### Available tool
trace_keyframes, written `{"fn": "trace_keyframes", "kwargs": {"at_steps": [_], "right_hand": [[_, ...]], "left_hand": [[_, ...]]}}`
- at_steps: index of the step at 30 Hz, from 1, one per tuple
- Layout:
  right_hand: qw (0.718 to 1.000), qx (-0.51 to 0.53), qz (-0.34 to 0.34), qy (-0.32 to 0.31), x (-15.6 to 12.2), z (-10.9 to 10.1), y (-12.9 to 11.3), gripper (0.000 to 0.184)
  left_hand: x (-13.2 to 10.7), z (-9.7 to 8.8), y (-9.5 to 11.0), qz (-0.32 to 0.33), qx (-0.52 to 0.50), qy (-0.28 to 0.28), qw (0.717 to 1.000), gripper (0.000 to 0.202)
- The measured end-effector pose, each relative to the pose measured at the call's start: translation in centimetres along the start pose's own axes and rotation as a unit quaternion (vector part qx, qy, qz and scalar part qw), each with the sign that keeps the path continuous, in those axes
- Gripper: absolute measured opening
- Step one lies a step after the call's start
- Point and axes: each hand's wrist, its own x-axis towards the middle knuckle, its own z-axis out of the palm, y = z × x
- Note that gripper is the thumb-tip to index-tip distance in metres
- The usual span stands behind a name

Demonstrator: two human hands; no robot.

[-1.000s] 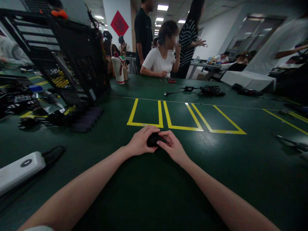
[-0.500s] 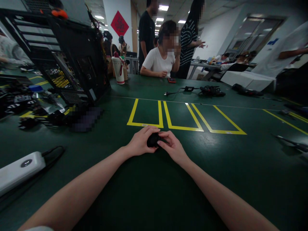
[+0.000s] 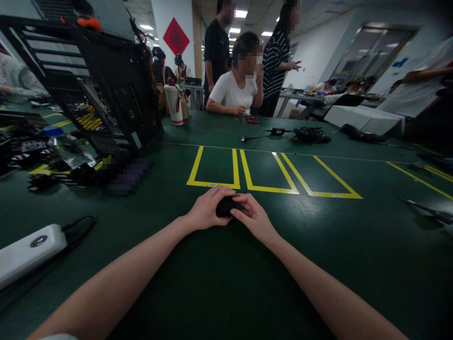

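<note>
Both hands are on a small, rounded black object [image 3: 225, 207] at the middle of the green table, just in front of the yellow tape. My left hand [image 3: 208, 208] wraps its fingers and thumb around the object's left side. At its right edge, my right hand [image 3: 254, 217] pinches it between thumb and fingertips. Much of the object is hidden behind the fingers, and its exact kind cannot be made out.
Yellow tape outlines [image 3: 272, 190] lie beyond my hands. An open black computer case [image 3: 116, 94] stands at left, near a white power strip [image 3: 31, 250]. Further back are a paper cup [image 3: 174, 105], a coiled black cable [image 3: 311, 135] and a seated person [image 3: 233, 89].
My hands and the black object stay in nearly the same place; the right thumb shifts very slightly against it. People in the background move a little.
</note>
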Motion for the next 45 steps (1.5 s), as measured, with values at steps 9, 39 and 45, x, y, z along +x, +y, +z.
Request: {"fn": "trace_keyframes", "kwargs": {"at_steps": [9, 39, 45], "right_hand": [[0.998, -0.054, 0.026, 0.005, 0.0, -0.1, -0.6, 0.031], [0.999, -0.028, -0.015, 0.008, 0.0, -0.1, 0.0, 0.02], [0.998, -0.052, 0.023, 0.004, -0.1, 0.0, -0.8, 0.031]], "left_hand": [[-0.1, 0.0, 0.0, -0.008, -0.003, -0.006, 1.0, 0.059], [0.0, 0.2, 0.0, 0.001, 0.0, 0.006, 1.0, 0.059], [-0.1, 0.0, 0.1, -0.008, -0.006, -0.002, 1.0, 0.06]]}}
